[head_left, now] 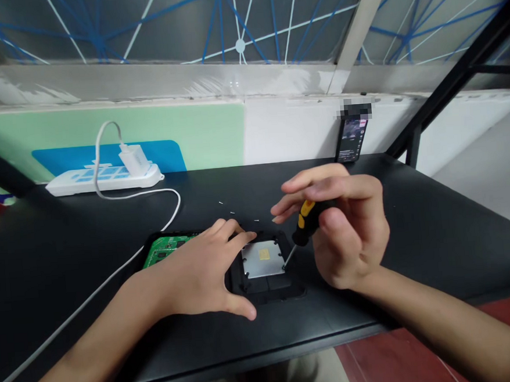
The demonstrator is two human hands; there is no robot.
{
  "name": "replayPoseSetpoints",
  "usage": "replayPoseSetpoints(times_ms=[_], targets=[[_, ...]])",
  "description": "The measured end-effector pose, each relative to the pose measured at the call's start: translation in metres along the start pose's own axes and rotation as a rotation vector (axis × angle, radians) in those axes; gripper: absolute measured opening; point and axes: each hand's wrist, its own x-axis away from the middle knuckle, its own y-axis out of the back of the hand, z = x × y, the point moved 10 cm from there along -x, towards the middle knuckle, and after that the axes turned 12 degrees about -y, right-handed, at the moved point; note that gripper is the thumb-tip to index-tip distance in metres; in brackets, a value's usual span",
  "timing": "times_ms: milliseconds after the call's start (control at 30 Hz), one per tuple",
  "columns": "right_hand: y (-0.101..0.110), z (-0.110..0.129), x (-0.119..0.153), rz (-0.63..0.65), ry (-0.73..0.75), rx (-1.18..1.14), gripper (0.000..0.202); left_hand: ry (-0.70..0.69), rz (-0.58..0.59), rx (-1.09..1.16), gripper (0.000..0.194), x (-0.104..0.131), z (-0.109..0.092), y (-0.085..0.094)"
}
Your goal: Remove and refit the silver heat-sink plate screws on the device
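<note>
My right hand [349, 225] is closed round a yellow and black screwdriver [305, 215]. The tool slants down to the left, and its tip meets the right edge of a silver metal plate [255, 265], near a lower corner. That plate carries a small yellowish label and sits in a black plastic casing [284, 294]. Across the casing's left part lies my left hand [203, 267], fingers stretched and thumb spread toward me. Partly covered by this hand, a green circuit board [165, 248] shows in a black frame at the left.
Several tiny pale metal pieces [232, 212] lie behind the casing on the black table [333, 316]. A white power strip [106, 181] with a plugged-in charger [134, 160] stands back left; its white cable [88, 297] crosses the table. A phone [351, 137] leans on the wall.
</note>
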Motion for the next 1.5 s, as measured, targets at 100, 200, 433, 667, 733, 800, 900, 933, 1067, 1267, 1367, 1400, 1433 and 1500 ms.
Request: replayPoseSetpoints(times_ms=[100, 200, 433, 667, 733, 800, 900, 933, 1067, 1267, 1367, 1400, 1433, 1500], targets=[[0.002, 0.004, -0.001, -0.026, 0.073, 0.152, 0.024, -0.008, 0.000, 0.005, 0.092, 0.000, -0.001, -0.001], [0.004, 0.007, -0.001, -0.052, 0.108, 0.245, 0.026, -0.013, -0.010, 0.007, 0.092, 0.001, 0.000, -0.001], [0.001, 0.005, 0.001, -0.032, 0.020, 0.088, 0.027, 0.004, -0.005, -0.002, 0.098, 0.001, 0.002, -0.001], [-0.005, 0.004, 0.000, 0.026, 0.011, 0.011, 0.021, 0.006, 0.011, 0.002, 0.098, 0.000, -0.001, -0.001], [-0.004, 0.006, -0.001, 0.025, 0.048, 0.067, 0.021, -0.002, 0.000, -0.002, 0.095, 0.000, -0.001, 0.000], [-0.001, 0.005, -0.002, -0.002, 0.068, 0.145, 0.025, -0.009, 0.002, -0.007, 0.094, -0.001, -0.001, -0.001], [0.001, 0.009, -0.002, -0.040, 0.120, 0.245, 0.033, -0.011, 0.007, -0.013, 0.097, -0.001, -0.001, -0.002], [0.001, 0.011, -0.002, -0.052, 0.132, 0.261, 0.035, -0.010, 0.007, -0.015, 0.098, 0.000, -0.001, -0.002], [0.002, 0.008, -0.001, -0.070, 0.067, 0.174, 0.027, 0.006, 0.006, -0.027, 0.099, 0.001, 0.001, -0.002], [-0.001, -0.003, 0.001, -0.011, -0.050, -0.086, 0.028, 0.002, 0.001, -0.030, 0.099, 0.000, 0.001, -0.002], [0.000, 0.003, 0.000, -0.006, 0.028, -0.021, 0.023, 0.005, -0.007, -0.015, 0.097, 0.001, 0.001, -0.001], [0.001, 0.006, 0.000, -0.013, 0.060, 0.040, 0.022, 0.005, -0.009, -0.012, 0.096, 0.001, 0.001, -0.001], [0.002, 0.008, 0.000, -0.025, 0.088, 0.110, 0.022, 0.005, -0.009, -0.010, 0.095, 0.001, 0.001, -0.002], [0.003, 0.012, -0.001, -0.050, 0.125, 0.227, 0.022, 0.003, -0.009, -0.010, 0.095, 0.001, 0.001, -0.002]])
